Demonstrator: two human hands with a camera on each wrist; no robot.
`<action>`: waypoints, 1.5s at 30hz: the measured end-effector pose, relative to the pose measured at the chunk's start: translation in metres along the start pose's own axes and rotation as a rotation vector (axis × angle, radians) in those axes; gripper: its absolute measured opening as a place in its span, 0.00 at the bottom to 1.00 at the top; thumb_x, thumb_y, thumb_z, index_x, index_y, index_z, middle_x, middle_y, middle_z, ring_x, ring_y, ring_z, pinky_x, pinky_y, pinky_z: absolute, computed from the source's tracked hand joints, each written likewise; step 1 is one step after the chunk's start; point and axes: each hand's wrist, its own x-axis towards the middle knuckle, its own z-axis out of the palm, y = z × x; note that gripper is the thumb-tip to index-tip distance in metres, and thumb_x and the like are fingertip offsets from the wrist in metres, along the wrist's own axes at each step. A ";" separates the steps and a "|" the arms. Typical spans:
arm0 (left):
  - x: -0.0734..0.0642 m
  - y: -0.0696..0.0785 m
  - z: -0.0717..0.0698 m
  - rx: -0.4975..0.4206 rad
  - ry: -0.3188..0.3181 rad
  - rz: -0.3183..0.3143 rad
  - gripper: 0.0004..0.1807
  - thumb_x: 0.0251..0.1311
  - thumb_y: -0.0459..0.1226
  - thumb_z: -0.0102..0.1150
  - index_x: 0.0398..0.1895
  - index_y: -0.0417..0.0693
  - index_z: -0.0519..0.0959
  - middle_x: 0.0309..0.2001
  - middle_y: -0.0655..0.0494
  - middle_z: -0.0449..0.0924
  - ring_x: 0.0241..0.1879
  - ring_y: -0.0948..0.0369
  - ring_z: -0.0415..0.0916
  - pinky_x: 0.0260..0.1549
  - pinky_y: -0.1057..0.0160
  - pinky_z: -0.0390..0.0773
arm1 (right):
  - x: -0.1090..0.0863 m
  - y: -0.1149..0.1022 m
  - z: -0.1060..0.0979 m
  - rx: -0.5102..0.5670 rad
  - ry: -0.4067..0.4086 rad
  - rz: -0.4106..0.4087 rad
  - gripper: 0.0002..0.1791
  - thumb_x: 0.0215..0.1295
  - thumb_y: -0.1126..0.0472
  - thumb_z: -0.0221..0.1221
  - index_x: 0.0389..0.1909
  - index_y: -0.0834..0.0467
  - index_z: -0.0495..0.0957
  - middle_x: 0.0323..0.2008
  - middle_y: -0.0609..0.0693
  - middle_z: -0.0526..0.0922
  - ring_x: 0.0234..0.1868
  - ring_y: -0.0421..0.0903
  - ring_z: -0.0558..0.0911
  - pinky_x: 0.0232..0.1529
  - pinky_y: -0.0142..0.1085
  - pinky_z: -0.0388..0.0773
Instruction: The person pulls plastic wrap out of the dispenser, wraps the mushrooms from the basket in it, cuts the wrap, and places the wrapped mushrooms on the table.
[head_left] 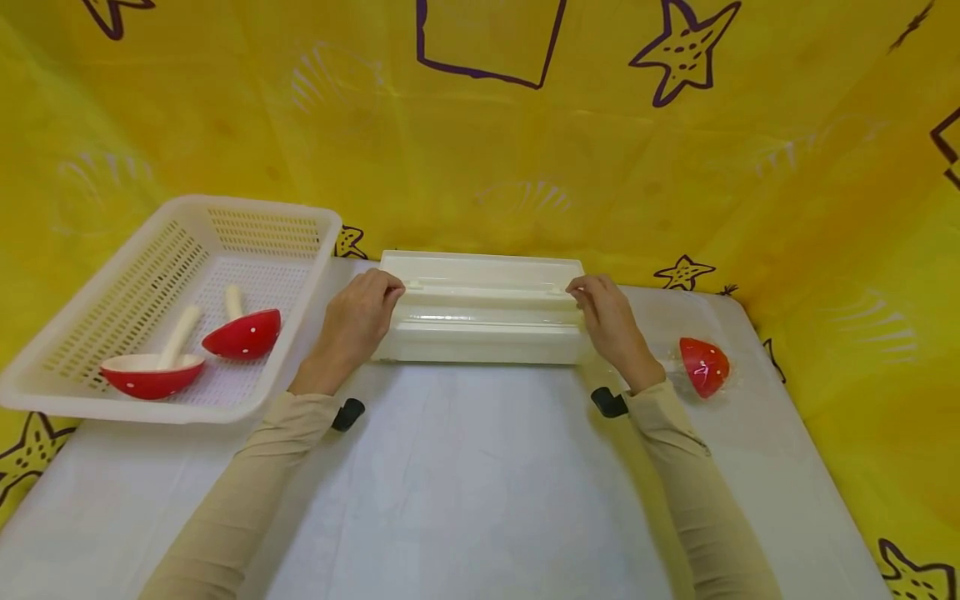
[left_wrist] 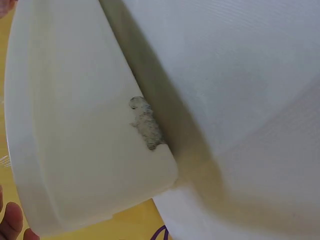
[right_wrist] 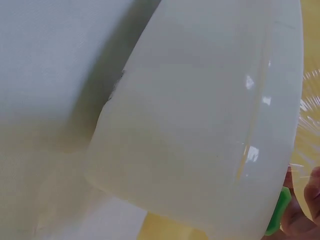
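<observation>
Cream box [head_left: 487, 344]: left hand [head_left: 356, 319] and right hand [head_left: 611, 323] seemingly pinch film [head_left: 486, 292].

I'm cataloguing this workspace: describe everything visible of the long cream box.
The cream box is glossy, plastic-looking, with lengthwise ridges and a grey scuffed patch on a bottom edge. It rests on the white table before yellow cloth. The left hand and right hand are at its ends; contact is unclear.

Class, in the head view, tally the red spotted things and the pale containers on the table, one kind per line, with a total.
Red spotted ladles in the basket: 2
Red spotted item outside the basket: 1
Basket: 1
Cream box: 1
Total: 5
</observation>
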 end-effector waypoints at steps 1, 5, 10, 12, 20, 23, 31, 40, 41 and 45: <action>0.001 0.000 -0.001 -0.004 0.001 -0.003 0.06 0.67 0.33 0.59 0.38 0.36 0.77 0.34 0.44 0.79 0.33 0.48 0.76 0.34 0.53 0.80 | 0.000 0.000 0.000 0.010 0.002 0.003 0.09 0.73 0.64 0.51 0.45 0.66 0.76 0.36 0.64 0.76 0.35 0.58 0.77 0.39 0.48 0.75; 0.004 0.002 -0.003 -0.021 0.001 -0.012 0.07 0.67 0.34 0.58 0.39 0.36 0.78 0.35 0.44 0.79 0.33 0.48 0.76 0.35 0.53 0.80 | 0.001 0.002 -0.001 0.045 0.017 -0.001 0.09 0.74 0.65 0.51 0.45 0.66 0.76 0.37 0.64 0.76 0.33 0.58 0.80 0.37 0.46 0.76; 0.009 0.004 -0.005 -0.036 0.007 -0.029 0.07 0.68 0.35 0.57 0.39 0.37 0.78 0.34 0.44 0.79 0.34 0.48 0.75 0.35 0.53 0.78 | -0.001 0.001 -0.002 0.112 0.034 0.020 0.09 0.74 0.66 0.50 0.46 0.67 0.75 0.41 0.64 0.76 0.34 0.56 0.82 0.36 0.36 0.76; 0.010 0.004 -0.006 -0.036 0.006 -0.040 0.07 0.69 0.35 0.57 0.39 0.37 0.78 0.34 0.44 0.79 0.34 0.48 0.75 0.35 0.53 0.78 | -0.002 0.000 -0.003 0.156 0.033 0.048 0.10 0.75 0.65 0.50 0.47 0.67 0.75 0.43 0.64 0.76 0.35 0.56 0.81 0.37 0.30 0.76; 0.013 0.004 -0.012 -0.154 -0.085 -0.130 0.08 0.70 0.35 0.56 0.42 0.36 0.78 0.40 0.41 0.77 0.43 0.45 0.72 0.42 0.49 0.75 | -0.003 -0.003 -0.006 0.313 -0.047 0.155 0.14 0.78 0.62 0.46 0.51 0.70 0.72 0.51 0.65 0.74 0.45 0.54 0.75 0.47 0.33 0.74; 0.013 0.002 -0.014 -0.229 -0.180 -0.198 0.09 0.72 0.35 0.53 0.44 0.35 0.76 0.39 0.40 0.78 0.41 0.46 0.72 0.41 0.50 0.74 | -0.003 -0.004 -0.007 0.335 -0.110 0.181 0.13 0.77 0.63 0.49 0.51 0.70 0.69 0.51 0.65 0.73 0.47 0.54 0.72 0.52 0.46 0.71; 0.008 0.000 -0.018 -0.373 -0.327 -0.271 0.09 0.73 0.35 0.49 0.47 0.36 0.74 0.35 0.45 0.77 0.35 0.53 0.70 0.37 0.59 0.70 | -0.006 -0.002 -0.007 0.173 -0.104 0.110 0.11 0.67 0.72 0.58 0.49 0.69 0.74 0.41 0.63 0.76 0.41 0.56 0.75 0.49 0.49 0.77; 0.005 -0.001 -0.024 -0.312 -0.406 -0.259 0.13 0.73 0.38 0.51 0.45 0.36 0.80 0.37 0.44 0.78 0.39 0.50 0.71 0.43 0.53 0.73 | -0.008 0.000 -0.011 0.068 -0.052 0.142 0.08 0.64 0.66 0.64 0.41 0.67 0.83 0.34 0.61 0.79 0.38 0.55 0.78 0.45 0.48 0.80; 0.005 -0.002 -0.024 -0.288 -0.404 -0.258 0.14 0.73 0.39 0.52 0.45 0.36 0.80 0.37 0.44 0.79 0.39 0.50 0.72 0.43 0.53 0.74 | -0.008 0.000 -0.012 0.070 -0.046 0.143 0.08 0.64 0.65 0.64 0.40 0.66 0.83 0.36 0.61 0.81 0.39 0.55 0.81 0.45 0.48 0.81; 0.005 -0.002 -0.025 -0.266 -0.394 -0.224 0.11 0.69 0.38 0.57 0.44 0.39 0.82 0.33 0.47 0.81 0.35 0.52 0.73 0.38 0.55 0.74 | -0.011 0.000 -0.015 0.093 -0.043 0.155 0.07 0.64 0.64 0.65 0.39 0.64 0.84 0.38 0.59 0.87 0.38 0.53 0.86 0.41 0.35 0.83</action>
